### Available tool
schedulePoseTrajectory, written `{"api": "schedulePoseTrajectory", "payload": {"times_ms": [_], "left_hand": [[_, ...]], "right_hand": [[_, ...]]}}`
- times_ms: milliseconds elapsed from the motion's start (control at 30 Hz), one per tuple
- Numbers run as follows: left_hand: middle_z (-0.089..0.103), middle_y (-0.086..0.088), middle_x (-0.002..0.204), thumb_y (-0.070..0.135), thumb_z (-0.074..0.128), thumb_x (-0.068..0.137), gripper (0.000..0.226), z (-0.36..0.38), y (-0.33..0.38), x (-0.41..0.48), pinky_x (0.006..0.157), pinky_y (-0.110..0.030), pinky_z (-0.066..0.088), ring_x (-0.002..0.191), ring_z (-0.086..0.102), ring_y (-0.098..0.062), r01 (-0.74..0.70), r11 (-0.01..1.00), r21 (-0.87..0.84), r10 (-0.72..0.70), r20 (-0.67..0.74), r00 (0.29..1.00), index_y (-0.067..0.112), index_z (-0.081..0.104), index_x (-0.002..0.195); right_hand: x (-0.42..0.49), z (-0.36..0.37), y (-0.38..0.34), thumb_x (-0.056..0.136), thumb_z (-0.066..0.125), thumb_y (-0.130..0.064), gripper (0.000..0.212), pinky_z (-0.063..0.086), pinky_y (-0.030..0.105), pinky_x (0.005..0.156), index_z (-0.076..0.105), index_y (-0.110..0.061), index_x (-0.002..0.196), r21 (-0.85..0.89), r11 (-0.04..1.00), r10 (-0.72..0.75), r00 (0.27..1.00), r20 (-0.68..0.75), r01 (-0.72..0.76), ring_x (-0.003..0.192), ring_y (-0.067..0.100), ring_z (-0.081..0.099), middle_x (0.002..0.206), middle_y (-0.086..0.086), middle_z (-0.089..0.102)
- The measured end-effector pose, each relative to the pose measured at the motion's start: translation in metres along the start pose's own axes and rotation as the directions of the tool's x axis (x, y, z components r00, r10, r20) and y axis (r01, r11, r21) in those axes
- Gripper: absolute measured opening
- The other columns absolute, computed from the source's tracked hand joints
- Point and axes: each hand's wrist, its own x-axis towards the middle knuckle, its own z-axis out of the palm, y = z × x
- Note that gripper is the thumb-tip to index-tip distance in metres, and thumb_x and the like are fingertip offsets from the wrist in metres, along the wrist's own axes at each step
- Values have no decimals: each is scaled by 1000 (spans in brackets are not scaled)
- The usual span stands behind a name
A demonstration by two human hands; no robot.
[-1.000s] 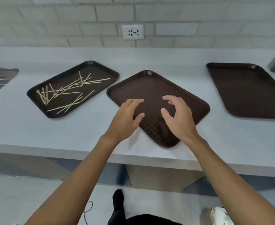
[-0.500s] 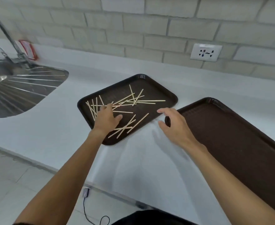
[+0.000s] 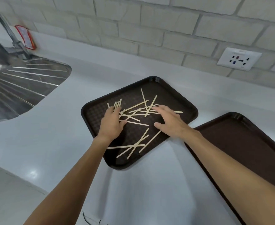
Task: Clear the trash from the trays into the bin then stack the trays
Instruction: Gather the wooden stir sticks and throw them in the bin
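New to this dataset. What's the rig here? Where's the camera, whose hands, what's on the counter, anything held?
No robot: a person works bare-handed. One wide-angle camera on their head looks forward and down, so the arms enter from below. On the white counter lies a dark tray strewn with wooden sticks, the trash. A second tray, with nothing visible in it, sits to its right. A steel sink with tap is at left, a wall socket behind. The left hand and right hand are over the sticks, fingers loose; neither plainly grips anything.

Pale brick wall (image 3: 133, 30) is backing white counter (image 3: 44, 143); socket (image 3: 239, 58) sitting at right; steel sink (image 3: 20, 88) and tap (image 3: 8, 31) gleaming at left.
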Motion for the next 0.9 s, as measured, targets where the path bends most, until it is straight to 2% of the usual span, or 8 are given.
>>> {"api": "schedulePoseTrajectory", "payload": {"times_ms": [100, 233, 300, 433, 533, 633, 767, 900], "left_hand": [[31, -8, 156, 24, 69, 91, 65, -1, -5, 9, 118, -37, 28, 142, 34, -26, -59, 995, -82, 62, 31, 998, 17, 39, 148], [26, -10, 158, 27, 70, 90, 69, -3, -7, 21, 119, -40, 22, 146, 19, -30, -45, 997, -67, 49, 66, 997, 18, 36, 150], [28, -9, 157, 27, 70, 90, 69, -4, -8, 28, 119, -40, 20, 145, 17, -31, -48, 998, -44, 51, 88, 995, 17, 37, 150], [49, -1, 145, 23, 74, 87, 58, -4, -13, 43, 113, -34, 26, 136, 34, -27, -155, 987, -51, 159, 65, 985, 19, 52, 140], [61, 2, 132, 17, 76, 84, 51, -8, -14, 50, 108, -41, 41, 124, 48, -22, -158, 983, -95, 161, 28, 987, 20, 60, 132], [68, 2, 119, 12, 78, 82, 44, -13, -13, 53, 99, -40, 47, 109, 58, -19, -164, 979, -121, 167, 17, 986, 20, 66, 124], [65, 1, 106, 10, 78, 82, 41, -14, -11, 55, 90, -28, 49, 97, 61, -16, -133, 983, -124, 132, -23, 991, 16, 67, 121], [66, -2, 103, 15, 73, 87, 25, -12, -6, 56, 84, -25, 48, 91, 61, -15, -57, 996, -74, 55, -29, 998, 14, 72, 112]], "right_hand": [[32, -3, 4, 95, 60, -28, 73, 18, 53, 118, 19, -35, 155, -62, 997, 58, 995, 77, -53, 151, 26, 9, 164, 5, 10], [61, 7, 7, 95, 58, -35, 84, 5, 52, 120, 0, -35, 156, 0, 980, 195, 967, 166, -198, 151, 32, -9, 164, 13, -8], [68, 15, 3, 95, 57, -25, 87, 0, 49, 121, -2, -36, 156, 46, 985, 156, 972, 178, -167, 150, 30, -14, 164, 13, -12], [76, 16, -3, 86, 62, -3, 93, 9, 44, 121, 11, -37, 155, 212, 976, 12, 989, 149, -44, 151, 20, -12, 165, 4, -8], [89, 6, -4, 83, 64, 2, 95, 10, 46, 121, 17, -38, 154, 101, 992, -90, 984, 153, 75, 151, 19, -13, 165, 2, -6], [111, -7, -8, 80, 63, -3, 96, 1, 48, 121, 16, -41, 154, -130, 976, -135, 954, 267, 175, 151, 23, -15, 165, 1, -7], [133, -19, -6, 83, 58, -9, 84, 4, 49, 121, 24, -37, 154, -191, 969, -80, 935, 345, 154, 152, 25, -6, 166, -4, 3], [120, -5, 1, 90, 52, -4, 56, 25, 30, 117, 48, -16, 144, -66, 984, -158, 981, 112, 166, 139, 20, 34, 150, 2, 40]]}}
